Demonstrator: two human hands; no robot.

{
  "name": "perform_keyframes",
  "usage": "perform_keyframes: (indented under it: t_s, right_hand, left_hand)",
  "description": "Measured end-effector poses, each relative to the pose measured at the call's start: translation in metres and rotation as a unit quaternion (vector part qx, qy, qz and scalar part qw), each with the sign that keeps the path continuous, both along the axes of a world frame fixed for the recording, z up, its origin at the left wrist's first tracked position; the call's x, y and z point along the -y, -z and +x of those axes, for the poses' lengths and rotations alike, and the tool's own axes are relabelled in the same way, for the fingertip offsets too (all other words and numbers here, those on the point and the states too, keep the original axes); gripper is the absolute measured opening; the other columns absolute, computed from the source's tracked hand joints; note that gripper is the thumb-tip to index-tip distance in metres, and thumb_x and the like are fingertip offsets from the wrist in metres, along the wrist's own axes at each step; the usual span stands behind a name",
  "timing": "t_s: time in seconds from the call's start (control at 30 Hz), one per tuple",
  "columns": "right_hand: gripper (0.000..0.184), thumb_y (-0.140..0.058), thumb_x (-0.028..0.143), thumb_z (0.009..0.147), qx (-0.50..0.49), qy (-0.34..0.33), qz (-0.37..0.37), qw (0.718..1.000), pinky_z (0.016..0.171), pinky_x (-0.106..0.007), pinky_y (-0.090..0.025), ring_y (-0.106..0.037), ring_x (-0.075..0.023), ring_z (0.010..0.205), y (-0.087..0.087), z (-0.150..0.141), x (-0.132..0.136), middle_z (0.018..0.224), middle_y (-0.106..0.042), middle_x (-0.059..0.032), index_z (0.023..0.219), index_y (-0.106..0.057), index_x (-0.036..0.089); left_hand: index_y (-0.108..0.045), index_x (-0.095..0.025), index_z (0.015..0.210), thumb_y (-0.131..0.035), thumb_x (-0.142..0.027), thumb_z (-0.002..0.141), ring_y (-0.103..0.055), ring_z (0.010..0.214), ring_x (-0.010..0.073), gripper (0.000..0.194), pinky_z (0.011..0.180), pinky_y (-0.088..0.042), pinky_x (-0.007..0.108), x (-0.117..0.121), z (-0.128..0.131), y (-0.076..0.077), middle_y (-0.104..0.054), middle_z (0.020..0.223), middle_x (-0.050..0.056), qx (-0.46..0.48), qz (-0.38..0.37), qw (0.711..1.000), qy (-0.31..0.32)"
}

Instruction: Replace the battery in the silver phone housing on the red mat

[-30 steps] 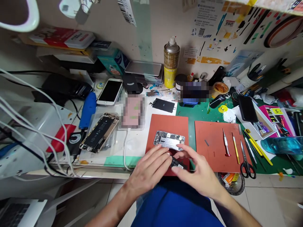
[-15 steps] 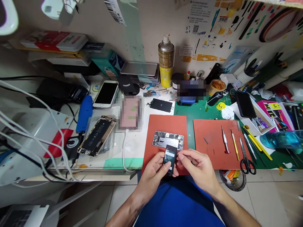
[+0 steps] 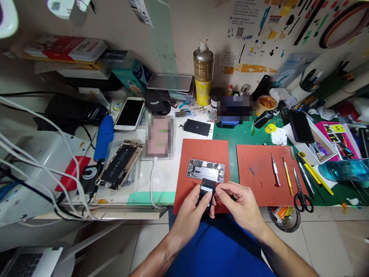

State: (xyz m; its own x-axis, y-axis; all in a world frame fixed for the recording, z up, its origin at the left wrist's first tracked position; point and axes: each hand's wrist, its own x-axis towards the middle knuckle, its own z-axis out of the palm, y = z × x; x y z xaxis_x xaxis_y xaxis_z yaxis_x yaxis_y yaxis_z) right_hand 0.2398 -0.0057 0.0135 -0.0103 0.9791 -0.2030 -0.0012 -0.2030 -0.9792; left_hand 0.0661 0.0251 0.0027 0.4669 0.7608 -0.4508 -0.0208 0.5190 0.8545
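My left hand (image 3: 190, 207) grips a phone battery (image 3: 206, 185), a flat black slab with pale print, its thumb across the face and fingers underneath. At the battery's right edge, my right hand (image 3: 242, 204) is closed in a pinch of thumb and forefinger; whatever lies between those fingertips is too small to make out. Just beyond the battery, an opened phone housing (image 3: 198, 171) lies sideways on a red-brown mat (image 3: 187, 148), its circuit board and silvery inside showing.
On a second mat (image 3: 245, 154) to the right lie a screwdriver (image 3: 275, 171), a yellow-handled tool (image 3: 287, 177) and scissors (image 3: 302, 200). Another opened phone (image 3: 119, 165) rests at left. A spray can (image 3: 203, 73) stands by the wall, and a charging cable (image 3: 152, 181) hangs over the front edge.
My left thumb has shifted slightly up and over more of the battery's face. The right hand keeps its pinch at the edge. The whole view has shifted a little.
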Motion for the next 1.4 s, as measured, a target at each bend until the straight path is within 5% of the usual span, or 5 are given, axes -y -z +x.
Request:
perform_keyframes:
  t_s: [0.93, 1.07, 1.2, 1.3, 1.4]
  right_hand:
    - [0.028, -0.059, 0.034, 0.109, 0.091, 0.008, 0.072, 0.993, 0.072, -0.026, -0.06, -0.069, -0.015, 0.07, 0.009, 0.005, 0.009, 0.081, -0.072, -0.0027, 0.091, -0.075, 0.022]
    - [0.024, -0.057, 0.035, 0.111, 0.147, 0.018, 0.074, 0.986, 0.083, -0.028, -0.062, -0.075, -0.0178, 0.088, 0.009, 0.013, 0.015, 0.098, -0.077, -0.0049, 0.118, -0.077, 0.025]
    - [0.033, -0.062, 0.037, 0.108, 0.249, 0.005, 0.127, 0.96, 0.094, -0.032, -0.064, -0.076, -0.0224, 0.111, 0.0, 0.026, 0.021, 0.12, -0.077, -0.0073, 0.139, -0.068, 0.029]
    - [0.033, -0.071, 0.043, 0.102, 0.308, -0.07, 0.156, 0.936, 0.088, -0.035, -0.068, -0.078, -0.0246, 0.106, -0.007, 0.033, 0.021, 0.118, -0.078, -0.0071, 0.133, -0.07, 0.03]
    - [0.028, -0.071, 0.045, 0.101, 0.318, -0.135, 0.145, 0.927, 0.084, -0.035, -0.07, -0.08, -0.0243, 0.098, -0.006, 0.036, 0.017, 0.113, -0.08, -0.0058, 0.125, -0.072, 0.03]
  left_hand:
    - [-0.06, -0.024, 0.107, -0.045, -0.06, 0.11, -0.062, 0.08, 0.0191, 0.039, 0.079, -0.05, 0.032, 0.014, -0.006, 0.016, -0.068, 0.089, 0.002, -0.118, 0.089, 0.986, 0.076]
    - [-0.06, -0.024, 0.11, -0.041, -0.057, 0.111, -0.066, 0.085, 0.0218, 0.037, 0.083, -0.052, 0.034, 0.007, -0.015, 0.008, -0.072, 0.091, 0.003, -0.176, 0.132, 0.969, 0.108]
    - [-0.058, -0.024, 0.124, -0.038, -0.033, 0.114, -0.071, 0.098, 0.025, 0.024, 0.086, -0.052, 0.037, 0.002, -0.022, -0.004, -0.074, 0.108, 0.006, -0.274, 0.319, 0.884, 0.203]
    - [-0.061, -0.019, 0.115, -0.037, -0.013, 0.108, -0.068, 0.095, 0.026, 0.025, 0.086, -0.05, 0.039, -0.001, -0.021, -0.008, -0.071, 0.105, 0.009, -0.348, 0.529, 0.722, 0.278]
    - [-0.063, -0.015, 0.106, -0.045, -0.015, 0.107, -0.062, 0.081, 0.0248, 0.018, 0.075, -0.045, 0.039, -0.004, -0.02, -0.008, -0.067, 0.092, 0.008, -0.386, 0.665, 0.569, 0.292]
